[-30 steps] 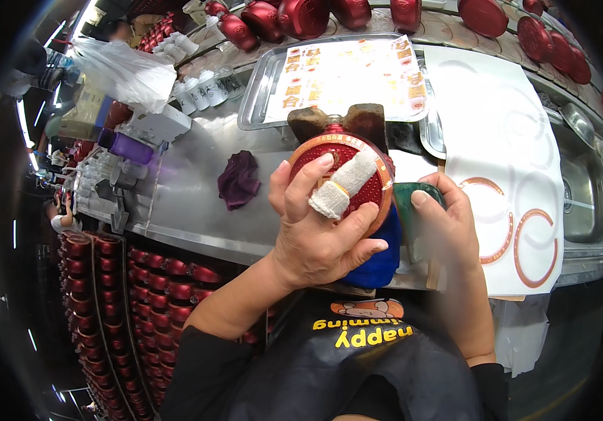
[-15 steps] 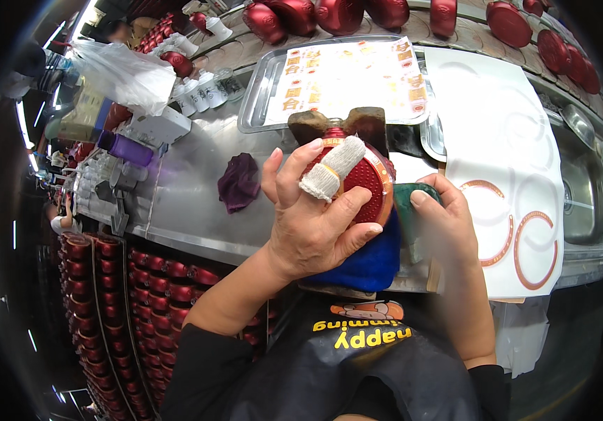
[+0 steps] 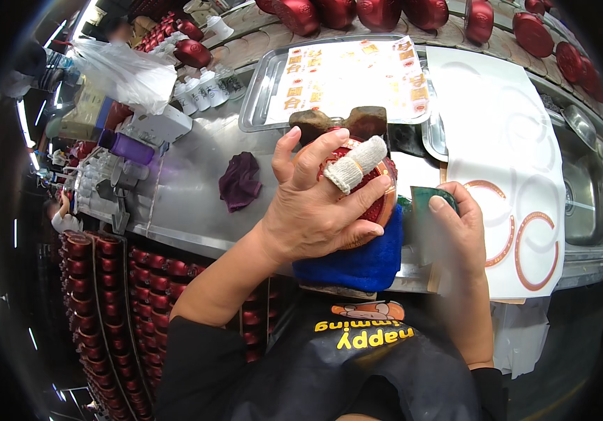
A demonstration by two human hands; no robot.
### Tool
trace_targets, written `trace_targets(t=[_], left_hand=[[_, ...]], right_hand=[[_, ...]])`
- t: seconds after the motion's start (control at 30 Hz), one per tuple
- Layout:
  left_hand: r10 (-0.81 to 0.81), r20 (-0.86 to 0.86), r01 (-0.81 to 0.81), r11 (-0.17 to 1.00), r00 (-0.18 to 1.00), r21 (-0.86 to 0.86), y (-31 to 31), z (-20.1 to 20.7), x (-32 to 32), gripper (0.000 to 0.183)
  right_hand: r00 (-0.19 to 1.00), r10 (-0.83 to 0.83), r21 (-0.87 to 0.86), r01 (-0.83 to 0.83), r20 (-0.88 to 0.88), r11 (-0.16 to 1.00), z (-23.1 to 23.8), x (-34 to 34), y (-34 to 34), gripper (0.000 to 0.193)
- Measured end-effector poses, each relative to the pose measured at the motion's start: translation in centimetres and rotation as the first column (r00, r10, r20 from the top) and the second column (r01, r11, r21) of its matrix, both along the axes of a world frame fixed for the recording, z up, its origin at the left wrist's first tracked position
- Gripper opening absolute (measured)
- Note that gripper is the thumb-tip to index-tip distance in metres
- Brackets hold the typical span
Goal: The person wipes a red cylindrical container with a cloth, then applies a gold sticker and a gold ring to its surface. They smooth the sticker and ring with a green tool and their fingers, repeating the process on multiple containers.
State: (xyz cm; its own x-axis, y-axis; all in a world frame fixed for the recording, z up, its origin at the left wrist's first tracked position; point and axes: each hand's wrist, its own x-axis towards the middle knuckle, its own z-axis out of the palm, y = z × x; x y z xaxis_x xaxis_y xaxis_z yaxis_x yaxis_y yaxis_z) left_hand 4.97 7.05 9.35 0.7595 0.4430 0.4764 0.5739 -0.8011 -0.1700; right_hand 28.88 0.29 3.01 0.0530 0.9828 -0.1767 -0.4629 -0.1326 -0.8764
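Observation:
A round, flat red bottle (image 3: 375,209) with a studded face lies between the arms of a dark notched rest (image 3: 367,123). An orange printed strip (image 3: 390,191) runs along its rim. Across the bottle lies my left hand (image 3: 308,207), fingers spread but gripping its face and edge; one finger wears a white knitted cover (image 3: 356,165). My right hand (image 3: 461,221) pinches a thin green scraper-like sheet (image 3: 424,203), held just right of the bottle and apart from it. Under the bottle is a blue cloth (image 3: 357,268). My left hand hides much of the bottle.
Beyond the rest stands a metal tray (image 3: 254,105) with printed sheets. A white backing sheet (image 3: 505,151) with curved orange strips lies to the right, beside a sink (image 3: 585,210). A purple cloth (image 3: 239,181) is at left. Red bottles (image 3: 378,14) line the far conveyor.
My right hand has drawn the green sheet rightward, away from the bottle. My left hand has shifted slightly over the bottle. The red bottles on the far conveyor have moved right.

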Motion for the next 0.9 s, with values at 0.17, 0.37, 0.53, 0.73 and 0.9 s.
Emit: trace_targets(t=[0.17, 0.37, 0.53, 0.73, 0.9], left_hand=[[-0.015, 0.018, 0.015, 1.000, 1.000, -0.001, 0.4, 0.1, 0.2, 0.047], [-0.031, 0.016, 0.030, 0.998, 0.999, 0.049, 0.9, 0.3, 0.1, 0.044], [-0.088, -0.024, 0.088, 0.996, 0.996, 0.027, 0.6, 0.1, 0.4, 0.047], [-0.074, -0.031, 0.074, 0.997, 0.997, -0.001, 0.4, 0.3, 0.0, 0.051], [-0.106, -0.010, 0.106, 0.994, 0.994, 0.016, -0.1, 0.1, 0.1, 0.048]], right_hand=[[0.999, 0.000, 0.037, -0.001, 0.035, 0.999, 0.1, 0.0, -0.1, 0.012], [0.998, -0.014, 0.039, 0.012, 0.064, 0.999, 0.4, 0.2, -0.4, 0.013], [0.996, -0.012, 0.046, 0.008, 0.092, 0.999, 0.5, 0.3, -0.5, 0.013], [0.993, -0.006, 0.051, 0.000, 0.116, 0.999, 0.4, 0.2, -0.4, 0.015], [0.989, -0.011, 0.053, 0.003, 0.145, 0.999, 0.3, -0.2, -0.3, 0.017]])
